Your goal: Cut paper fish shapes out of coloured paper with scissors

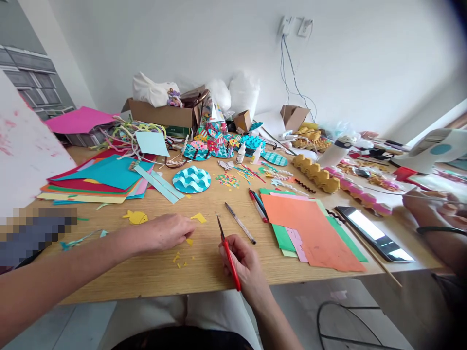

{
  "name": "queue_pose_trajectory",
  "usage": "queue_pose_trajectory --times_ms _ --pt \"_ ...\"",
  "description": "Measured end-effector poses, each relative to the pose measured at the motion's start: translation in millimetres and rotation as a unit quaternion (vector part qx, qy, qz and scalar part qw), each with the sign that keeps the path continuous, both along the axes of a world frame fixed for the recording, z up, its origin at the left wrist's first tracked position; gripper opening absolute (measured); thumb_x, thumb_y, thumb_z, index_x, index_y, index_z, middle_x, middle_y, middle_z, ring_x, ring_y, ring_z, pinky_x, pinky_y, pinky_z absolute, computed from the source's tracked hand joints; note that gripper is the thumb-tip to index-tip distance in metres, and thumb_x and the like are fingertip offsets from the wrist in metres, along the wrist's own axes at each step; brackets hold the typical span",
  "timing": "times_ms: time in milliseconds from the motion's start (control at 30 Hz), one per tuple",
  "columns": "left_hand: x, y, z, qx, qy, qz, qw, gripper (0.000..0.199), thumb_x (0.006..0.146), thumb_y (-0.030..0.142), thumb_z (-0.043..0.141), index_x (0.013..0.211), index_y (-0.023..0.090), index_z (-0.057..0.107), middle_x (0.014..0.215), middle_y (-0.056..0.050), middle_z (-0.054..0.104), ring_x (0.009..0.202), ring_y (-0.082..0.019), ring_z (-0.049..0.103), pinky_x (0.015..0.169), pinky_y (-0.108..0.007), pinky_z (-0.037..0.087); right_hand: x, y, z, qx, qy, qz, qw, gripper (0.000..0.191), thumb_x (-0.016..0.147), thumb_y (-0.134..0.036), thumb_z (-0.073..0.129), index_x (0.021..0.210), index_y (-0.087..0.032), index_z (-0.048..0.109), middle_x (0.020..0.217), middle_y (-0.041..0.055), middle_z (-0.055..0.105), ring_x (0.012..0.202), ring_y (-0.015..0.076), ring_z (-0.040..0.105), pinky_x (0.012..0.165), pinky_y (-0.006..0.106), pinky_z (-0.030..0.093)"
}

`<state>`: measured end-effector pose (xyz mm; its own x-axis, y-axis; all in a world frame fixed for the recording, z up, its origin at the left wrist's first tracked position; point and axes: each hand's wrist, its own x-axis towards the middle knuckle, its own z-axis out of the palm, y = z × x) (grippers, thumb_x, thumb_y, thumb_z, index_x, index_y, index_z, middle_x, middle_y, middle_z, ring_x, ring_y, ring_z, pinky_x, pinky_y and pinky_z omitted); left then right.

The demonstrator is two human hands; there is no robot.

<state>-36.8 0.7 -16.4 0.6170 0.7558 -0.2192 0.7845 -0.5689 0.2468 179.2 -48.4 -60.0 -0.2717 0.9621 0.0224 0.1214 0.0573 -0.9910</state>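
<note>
My right hand (242,260) is wrapped round red-handled scissors (229,260), whose dark blades point up and away over the wooden table (134,277). To its left, my left hand (171,232) rests low over the table with its fingers closed together; what they hold, if anything, is hidden. A yellow paper scrap (199,218) lies just beyond its fingertips, and small yellow bits (178,260) are scattered in front of it. Left of that hand lies a yellow paper fish (135,217). A pen (241,223) lies beyond the scissors.
Stacked coloured paper (98,177) is at the left, with orange and green sheets (310,228) at the right. A phone (374,233) and a wooden stick lie beyond them. Another person's hand (426,209) is at the right edge. Glue bottles (241,153) and a wavy blue disc (191,179) stand farther back.
</note>
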Motion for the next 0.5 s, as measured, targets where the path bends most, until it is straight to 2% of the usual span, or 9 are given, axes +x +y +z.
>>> queue_pose_trajectory --times_ms 233,500 --pt "-11 -8 -0.1 0.005 -0.031 0.018 0.999 0.018 0.078 0.010 0.044 0.073 0.019 0.059 0.076 -0.003 0.065 0.072 -0.018 0.060 0.064 -0.026 0.043 0 -1 -1.1 0.013 -0.007 0.004 1.000 0.020 0.086 -0.033 0.051 0.072 -0.018 0.050 0.059 -0.0045 0.041 0.052 0.0104 0.039 0.049 0.023 0.030" --pt "-6 -9 5.2 -0.016 -0.052 0.010 0.998 0.020 0.073 0.008 0.047 0.083 0.021 0.059 0.081 -0.001 0.065 0.073 -0.016 0.061 0.063 -0.023 0.043 -1 -1 6.3 -0.001 0.004 0.001 1.000 0.020 0.083 -0.032 0.052 0.069 -0.019 0.047 0.057 -0.0051 0.039 0.051 0.0104 0.038 0.048 0.023 0.029"
